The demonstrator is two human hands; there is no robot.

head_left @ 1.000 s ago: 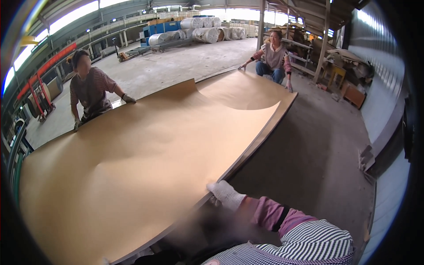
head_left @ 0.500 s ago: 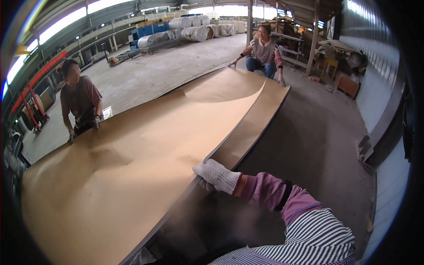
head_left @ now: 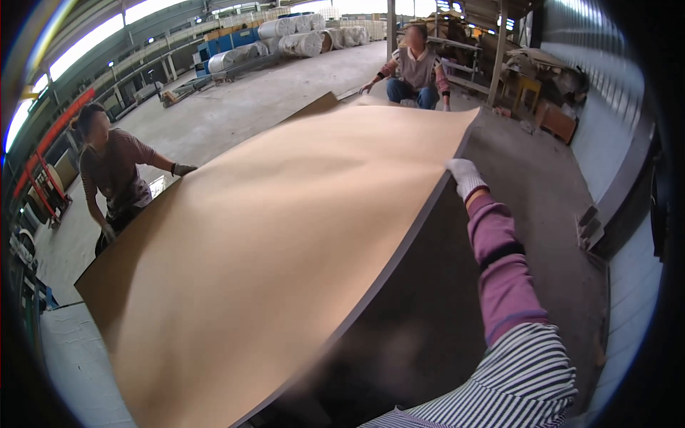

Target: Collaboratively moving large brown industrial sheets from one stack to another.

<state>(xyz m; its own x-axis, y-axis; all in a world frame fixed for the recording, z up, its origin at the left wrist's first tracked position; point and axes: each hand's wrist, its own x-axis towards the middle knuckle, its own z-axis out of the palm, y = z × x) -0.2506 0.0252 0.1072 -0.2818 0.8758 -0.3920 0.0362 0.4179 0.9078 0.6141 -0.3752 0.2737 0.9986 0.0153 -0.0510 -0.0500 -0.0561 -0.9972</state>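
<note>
A large brown paper-like sheet (head_left: pixel 285 214) fills the middle of the view, its surface billowing and its dark near edge curving up to the right. My right hand (head_left: pixel 465 177), in a white knit glove, is closed on that edge with the arm stretched far forward. The fingertips are partly hidden by the sheet. My left hand is out of view. At the left, a co-worker (head_left: pixel 118 167) in gloves has both hands at the sheet's far edge. A second co-worker (head_left: pixel 414 71) squats at the far end, hands low by the sheet.
Grey concrete floor (head_left: pixel 528 214) lies to the right, below a corrugated wall (head_left: pixel 606 93). Wrapped rolls (head_left: pixel 300 44) and a pallet jack (head_left: pixel 170 98) stand far back. A red-framed rack (head_left: pixel 53 153) is at the left. Posts and a wooden box (head_left: pixel 555 123) stand back right.
My right hand has moved forward and right along with the sheet's edge. The fold along that side has opened out and the sheet bulges upward. The left co-worker's arm reaches farther along the edge.
</note>
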